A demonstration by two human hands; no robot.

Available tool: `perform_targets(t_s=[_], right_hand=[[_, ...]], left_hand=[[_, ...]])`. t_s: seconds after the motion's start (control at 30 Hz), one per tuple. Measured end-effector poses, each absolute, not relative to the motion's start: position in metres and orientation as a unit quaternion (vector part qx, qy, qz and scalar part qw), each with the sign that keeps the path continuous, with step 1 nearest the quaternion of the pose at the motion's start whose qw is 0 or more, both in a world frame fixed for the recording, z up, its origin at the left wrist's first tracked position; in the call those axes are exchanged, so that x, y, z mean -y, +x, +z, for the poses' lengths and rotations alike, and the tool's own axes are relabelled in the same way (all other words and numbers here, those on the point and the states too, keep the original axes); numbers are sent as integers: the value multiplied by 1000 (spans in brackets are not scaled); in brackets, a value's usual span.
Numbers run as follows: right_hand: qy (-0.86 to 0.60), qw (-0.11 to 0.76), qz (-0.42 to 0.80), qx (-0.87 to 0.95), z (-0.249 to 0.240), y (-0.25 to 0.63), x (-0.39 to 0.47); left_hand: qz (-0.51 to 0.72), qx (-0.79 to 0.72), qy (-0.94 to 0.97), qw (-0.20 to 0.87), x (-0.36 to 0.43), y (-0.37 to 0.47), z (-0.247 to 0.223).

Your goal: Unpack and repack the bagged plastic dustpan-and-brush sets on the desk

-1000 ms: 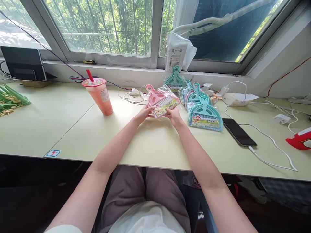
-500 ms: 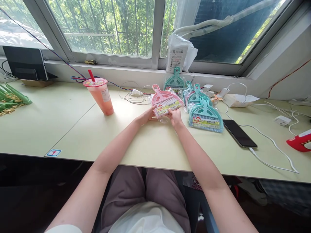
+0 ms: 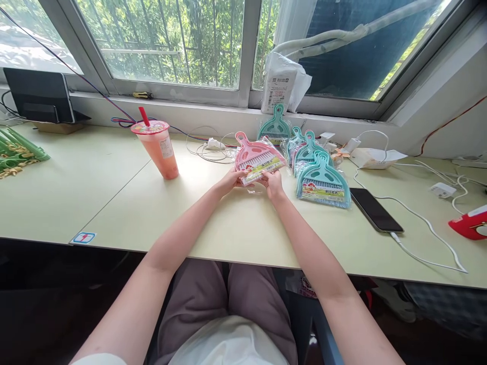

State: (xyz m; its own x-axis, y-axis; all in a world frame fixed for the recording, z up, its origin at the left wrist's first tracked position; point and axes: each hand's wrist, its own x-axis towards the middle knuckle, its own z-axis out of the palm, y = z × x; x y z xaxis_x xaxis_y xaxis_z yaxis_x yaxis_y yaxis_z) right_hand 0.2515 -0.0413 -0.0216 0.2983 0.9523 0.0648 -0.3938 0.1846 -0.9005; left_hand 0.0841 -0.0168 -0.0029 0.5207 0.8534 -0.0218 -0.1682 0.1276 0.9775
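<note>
A pink dustpan and brush set (image 3: 255, 152), wrapped in clear plastic with a printed label, is held between both hands above the table. My left hand (image 3: 231, 181) grips its lower left corner, thumb on top and fingers beneath. At the lower edge, my right hand (image 3: 272, 183) pinches it near the label. The set's handle points up and to the left, and a loose flap of wrapper hangs below. To the right lie several wrapped teal dustpan sets, the nearest teal dustpan set (image 3: 323, 182) overlapping those behind. Another teal dustpan set (image 3: 275, 125) leans against the sill.
A cup of pink drink (image 3: 163, 154) with a red straw stands at left. A phone (image 3: 376, 209) on a white cable (image 3: 437, 238) lies at right. Behind are loose wires (image 3: 207, 152); a tablet (image 3: 38, 96) and green stalks (image 3: 23, 149) are far left.
The pink dustpan set has shifted slightly left and tilted a little in my hands. Both hands keep their hold, with the left thumb a bit lower along its edge.
</note>
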Motion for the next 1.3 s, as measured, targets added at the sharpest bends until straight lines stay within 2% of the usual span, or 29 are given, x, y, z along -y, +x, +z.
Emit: perform_targets(t_s=[1.3], right_hand=[[-418,686,512,304,-19,248,43]], left_hand=[[385,-301,554,674,15,80,-6]])
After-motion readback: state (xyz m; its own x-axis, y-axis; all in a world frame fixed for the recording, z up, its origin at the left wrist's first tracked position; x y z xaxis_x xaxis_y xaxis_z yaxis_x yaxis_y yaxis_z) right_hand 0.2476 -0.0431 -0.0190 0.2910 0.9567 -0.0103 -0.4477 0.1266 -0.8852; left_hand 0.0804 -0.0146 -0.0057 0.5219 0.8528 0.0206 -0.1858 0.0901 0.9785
